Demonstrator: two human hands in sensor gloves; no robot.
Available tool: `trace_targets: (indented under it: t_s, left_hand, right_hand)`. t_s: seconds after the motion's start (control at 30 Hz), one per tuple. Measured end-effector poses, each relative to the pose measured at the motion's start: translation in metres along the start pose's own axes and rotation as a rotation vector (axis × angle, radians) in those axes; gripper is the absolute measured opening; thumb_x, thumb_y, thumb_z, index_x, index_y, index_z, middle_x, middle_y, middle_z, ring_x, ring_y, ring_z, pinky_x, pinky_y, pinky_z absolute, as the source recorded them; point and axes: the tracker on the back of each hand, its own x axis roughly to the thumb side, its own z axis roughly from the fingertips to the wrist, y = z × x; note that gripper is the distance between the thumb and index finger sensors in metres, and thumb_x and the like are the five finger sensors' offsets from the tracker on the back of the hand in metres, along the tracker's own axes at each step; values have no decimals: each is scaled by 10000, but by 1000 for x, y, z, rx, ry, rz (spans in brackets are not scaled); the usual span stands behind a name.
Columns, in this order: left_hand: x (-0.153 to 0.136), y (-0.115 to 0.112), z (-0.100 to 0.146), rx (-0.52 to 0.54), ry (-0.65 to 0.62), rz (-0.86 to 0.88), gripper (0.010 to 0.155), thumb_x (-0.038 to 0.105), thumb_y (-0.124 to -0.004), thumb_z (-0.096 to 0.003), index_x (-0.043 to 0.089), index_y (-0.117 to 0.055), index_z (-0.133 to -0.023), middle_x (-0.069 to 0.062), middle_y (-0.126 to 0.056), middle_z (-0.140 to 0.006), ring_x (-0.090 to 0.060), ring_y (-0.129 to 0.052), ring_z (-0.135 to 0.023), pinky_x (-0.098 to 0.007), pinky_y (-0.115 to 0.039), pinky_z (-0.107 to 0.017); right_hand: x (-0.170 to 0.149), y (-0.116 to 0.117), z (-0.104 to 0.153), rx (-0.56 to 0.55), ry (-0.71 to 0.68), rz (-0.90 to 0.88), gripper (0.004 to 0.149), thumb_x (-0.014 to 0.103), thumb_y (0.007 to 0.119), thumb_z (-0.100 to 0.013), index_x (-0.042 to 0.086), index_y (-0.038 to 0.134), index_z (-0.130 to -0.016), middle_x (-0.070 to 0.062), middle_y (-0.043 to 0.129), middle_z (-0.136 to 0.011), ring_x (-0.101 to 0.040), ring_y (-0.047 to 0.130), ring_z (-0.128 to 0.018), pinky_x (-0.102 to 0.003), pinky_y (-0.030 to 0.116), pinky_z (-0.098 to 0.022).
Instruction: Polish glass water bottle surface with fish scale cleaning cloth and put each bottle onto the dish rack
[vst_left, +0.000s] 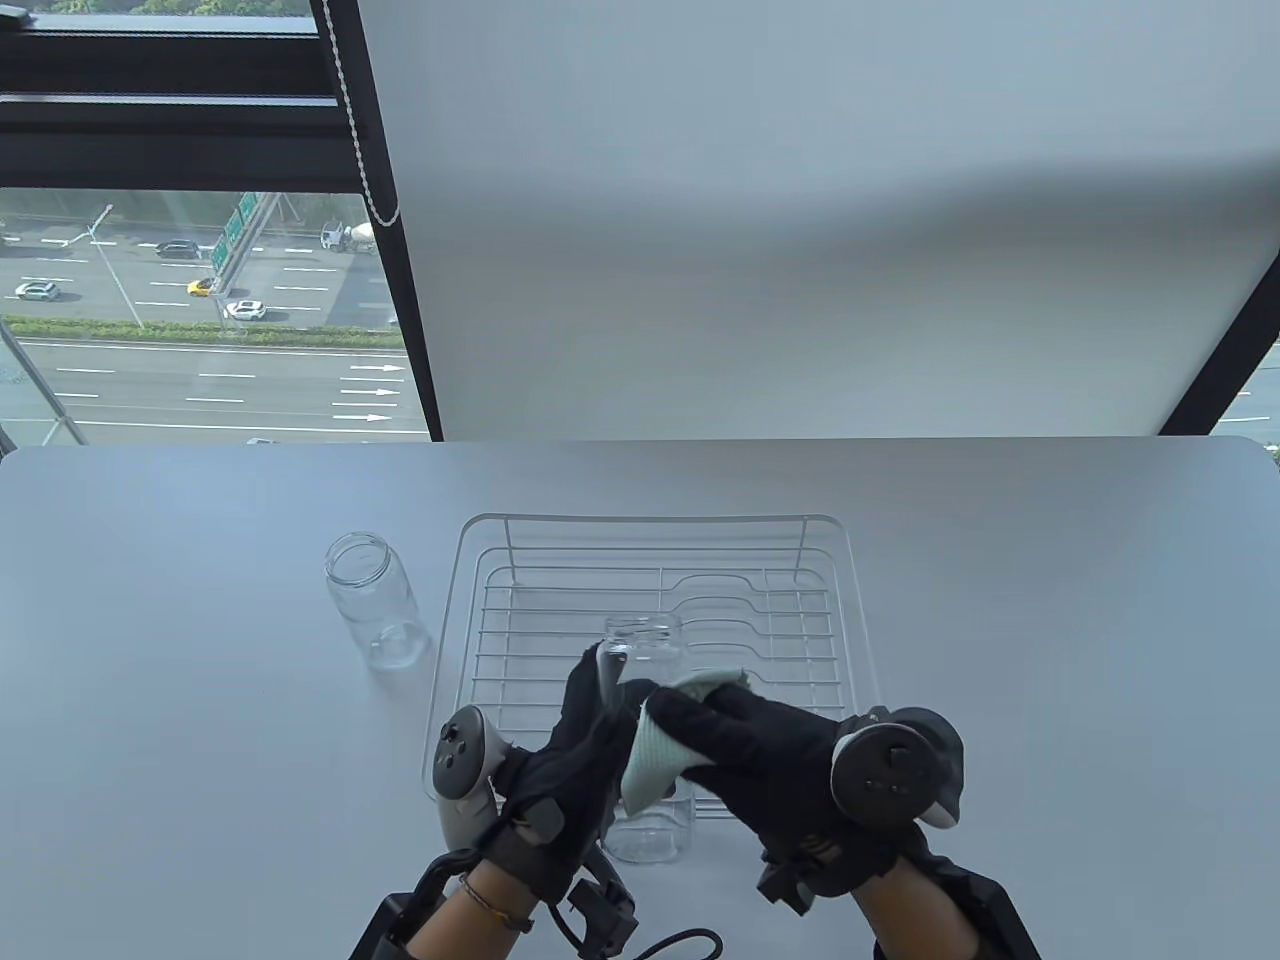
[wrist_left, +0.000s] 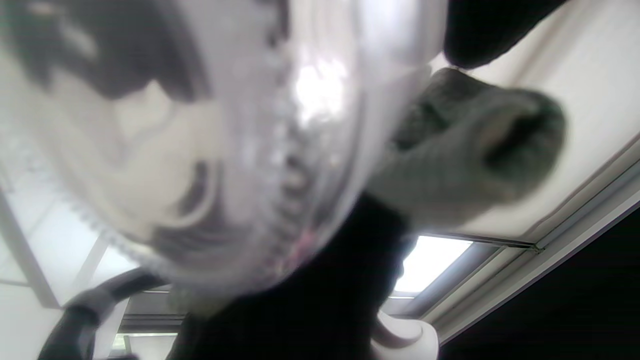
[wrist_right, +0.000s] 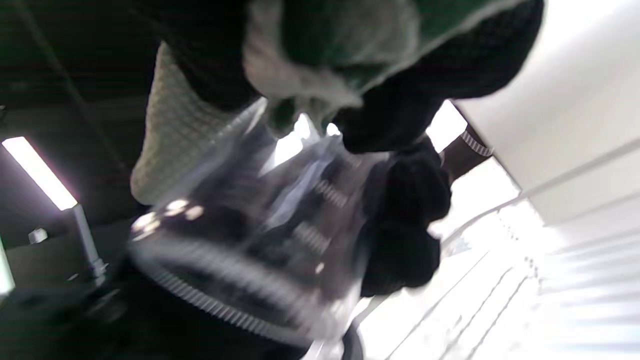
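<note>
A clear glass bottle (vst_left: 648, 740) is held up over the front edge of the white wire dish rack (vst_left: 655, 640). My left hand (vst_left: 585, 745) grips its left side with curled fingers. My right hand (vst_left: 745, 745) presses a pale green fish scale cloth (vst_left: 660, 750) round the bottle's middle. The bottle's base (wrist_left: 200, 150) fills the left wrist view, with the cloth (wrist_left: 465, 160) bunched beside it. In the right wrist view the cloth (wrist_right: 180, 120) wraps the bottle (wrist_right: 260, 240). A second glass bottle (vst_left: 375, 598) lies on the table left of the rack.
The white table (vst_left: 1050, 650) stretches wide on both sides of the rack. A window with a dark frame (vst_left: 400, 250) and a white blind (vst_left: 820, 220) stand behind the table's far edge.
</note>
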Motion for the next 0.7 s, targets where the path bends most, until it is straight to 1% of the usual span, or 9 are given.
trace_targets:
  t_s: [0.07,0.13,0.17,0.27,0.3,0.37,0.5,0.6,0.7]
  left_hand:
    - [2,4,0,18,-11,3,924,631,-675,-546,167,-106,-1107,-242,-392,-1084,-539,-798,-803,-665,-745,-548]
    - [2,3,1,-13,-9,-15,926,635,-663,-552,167,-86,-1103,-240,-374,-1087,-533,-789,-816,-659,-743,-560]
    - [3,2,1,-11,-5,-11,927,630,-672,-549,167,-93,-1104,-244,-376,-1087,-540,-788,-815,-665,-740,-557]
    - [1,-6,-1,-135,32,-27,931,621,-661,-560,155,-59,-1097,-253,-350,-1088,-542,-778,-828,-659,-738,-570]
    - [-1,-9,-1,-146,41,-16,932,617,-660,-560,156,-51,-1094,-254,-339,-1089,-546,-768,-833,-661,-731,-575]
    - [-2,-7,-2,-99,23,1,929,615,-665,-557,155,-66,-1097,-255,-353,-1087,-547,-778,-821,-664,-735,-566]
    - [4,5,-1,-11,-16,21,927,610,-679,-552,166,-79,-1101,-248,-355,-1089,-552,-766,-828,-677,-724,-568]
    - [7,3,1,-57,-11,-16,925,620,-663,-560,170,-64,-1103,-245,-343,-1094,-540,-764,-839,-666,-726,-578]
    - [6,-3,-1,-90,8,-11,932,621,-676,-553,164,-79,-1103,-253,-364,-1088,-540,-784,-827,-661,-742,-567]
  right_hand:
    - [-2,6,-3,162,46,-100,456,421,869,-503,464,717,-931,-139,862,-680,-242,988,-445,-374,871,-316]
    - [-8,4,-4,81,20,-127,447,417,889,-483,455,761,-910,-137,891,-642,-237,999,-410,-374,876,-290]
    - [-9,1,-1,15,42,-143,450,407,879,-500,454,744,-927,-145,878,-669,-249,989,-437,-384,868,-313]
    - [-9,-4,11,-434,112,17,473,443,825,-520,478,676,-968,-98,874,-738,-224,990,-496,-365,877,-357]
    - [-8,-3,13,-484,136,59,475,471,805,-524,474,665,-978,-73,887,-717,-191,998,-469,-335,887,-337]
    - [-5,0,12,-413,100,22,469,470,814,-517,472,682,-968,-71,875,-688,-176,988,-439,-320,881,-313]
    - [-4,5,-4,167,42,-130,457,436,863,-507,460,715,-938,-120,864,-667,-213,988,-432,-351,875,-306]
    - [-10,4,-4,71,15,-206,453,425,878,-495,443,753,-930,-134,887,-625,-228,995,-395,-369,873,-281]
    - [-11,-2,6,-243,69,-109,474,440,822,-530,480,671,-978,-113,856,-728,-234,973,-497,-380,860,-362]
